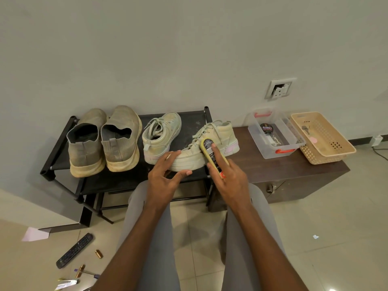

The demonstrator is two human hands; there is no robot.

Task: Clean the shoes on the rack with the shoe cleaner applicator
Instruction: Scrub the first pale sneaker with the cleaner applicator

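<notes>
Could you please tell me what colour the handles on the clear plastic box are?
The clear plastic box has orange-red handles, best seen in the head view.

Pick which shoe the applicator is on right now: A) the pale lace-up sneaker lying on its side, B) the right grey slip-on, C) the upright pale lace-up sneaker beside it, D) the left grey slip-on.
A: the right hand holds the yellow applicator against the pale sneaker lying on its side, whose sole the left hand steadies; the grey slip-ons stand untouched.
</notes>
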